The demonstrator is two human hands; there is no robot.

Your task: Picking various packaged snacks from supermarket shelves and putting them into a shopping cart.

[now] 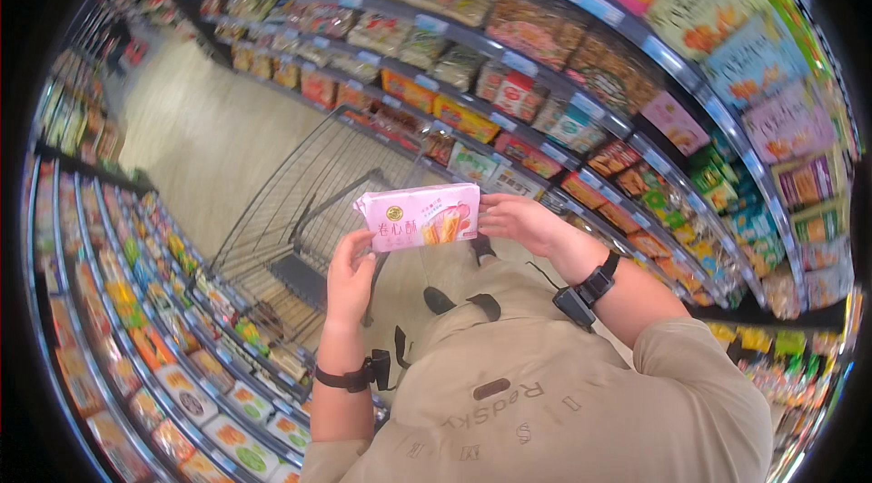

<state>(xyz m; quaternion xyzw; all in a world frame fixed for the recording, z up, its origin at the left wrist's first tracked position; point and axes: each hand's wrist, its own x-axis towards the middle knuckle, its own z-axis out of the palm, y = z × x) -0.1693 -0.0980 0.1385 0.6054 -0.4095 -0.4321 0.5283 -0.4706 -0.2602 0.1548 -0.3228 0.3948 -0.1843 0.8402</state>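
Note:
A pink, brick-shaped snack package (424, 216) is held out in front of my body, its printed face turned up toward me. The print shows rolled pastries and bears writing. At its left end, my left hand (350, 275) grips it with the thumb near the lower corner. The fingers of my right hand (521, 222) are at the opposite end, extended against or just behind its edge. Beyond and below the package stands a wire shopping cart (300, 210). The cart's floor shows through the mesh, and part of the cart is hidden behind the package.
Long shelves of bagged and boxed snacks (449, 115) curve along the right, close to my right arm. Another shelf unit (170, 347) runs down the left side. The pale aisle floor (184, 101) stretches away at upper left, where a blurred person (119, 47) is visible.

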